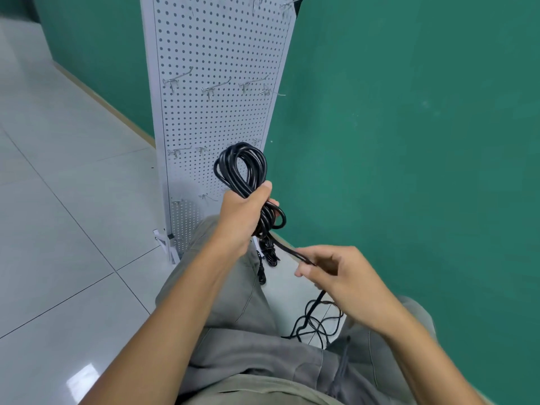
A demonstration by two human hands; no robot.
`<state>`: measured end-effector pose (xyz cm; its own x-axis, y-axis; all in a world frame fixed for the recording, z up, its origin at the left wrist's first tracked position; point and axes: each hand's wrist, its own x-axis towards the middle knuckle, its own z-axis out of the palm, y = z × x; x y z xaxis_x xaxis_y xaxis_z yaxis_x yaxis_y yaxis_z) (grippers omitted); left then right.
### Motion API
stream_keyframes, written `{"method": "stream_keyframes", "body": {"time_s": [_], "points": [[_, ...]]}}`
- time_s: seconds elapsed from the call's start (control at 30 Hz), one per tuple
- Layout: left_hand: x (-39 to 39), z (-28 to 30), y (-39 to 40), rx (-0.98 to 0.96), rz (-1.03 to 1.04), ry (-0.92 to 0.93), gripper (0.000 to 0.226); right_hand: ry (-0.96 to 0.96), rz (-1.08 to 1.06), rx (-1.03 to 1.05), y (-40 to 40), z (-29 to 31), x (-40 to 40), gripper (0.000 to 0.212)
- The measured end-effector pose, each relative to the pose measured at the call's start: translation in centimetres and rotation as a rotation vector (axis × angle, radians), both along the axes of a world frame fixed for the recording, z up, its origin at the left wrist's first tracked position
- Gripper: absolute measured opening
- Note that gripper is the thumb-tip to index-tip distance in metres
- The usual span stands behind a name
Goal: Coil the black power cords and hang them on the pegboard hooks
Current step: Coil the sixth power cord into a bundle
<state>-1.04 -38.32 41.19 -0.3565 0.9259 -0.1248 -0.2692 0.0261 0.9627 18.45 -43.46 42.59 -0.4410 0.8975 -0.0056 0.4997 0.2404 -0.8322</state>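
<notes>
Green wall behind white pegboard — left hand gripping coiled cord, right hand fingers pinching its tail.

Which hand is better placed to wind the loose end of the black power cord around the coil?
Probably the right hand: it pinches the loose cord end, while the left hand grips the black coiled cord.
</notes>
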Motion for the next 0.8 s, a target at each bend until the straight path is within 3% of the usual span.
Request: {"method": "stream_keyframes", "body": {"time_s": [0.13,0.3,0.53,0.63,0.7,0.8], "points": [[0.4,-0.5,0.0,0.027,-0.169,0.092,0.029,0.035,-0.012,0.131,0.5,2.8,0.2,0.028],[2.1,-0.4,-0.9,0.129,-0.424,0.129,0.038,0.098,-0.074,0.235,1.7,4.7,0.3,0.019],[4.8,1.0,-3.0,0.127,-0.729,-0.147,0.062,0.244,-0.275,0.243,3.0,5.5,0.9,0.058],[4.9,0.9,-3.0,0.153,-0.766,-0.236,0.068,0.295,-0.292,0.192,3.1,5.3,1.1,0.059],[4.8,0.7,-2.9,0.185,-0.805,-0.300,0.066,0.356,-0.272,0.139,3.2,5.0,1.1,0.056],[4.8,0.7,-3.0,0.199,-0.838,-0.409,0.042,0.464,-0.205,0.029,3.4,4.5,1.2,0.054]]}}
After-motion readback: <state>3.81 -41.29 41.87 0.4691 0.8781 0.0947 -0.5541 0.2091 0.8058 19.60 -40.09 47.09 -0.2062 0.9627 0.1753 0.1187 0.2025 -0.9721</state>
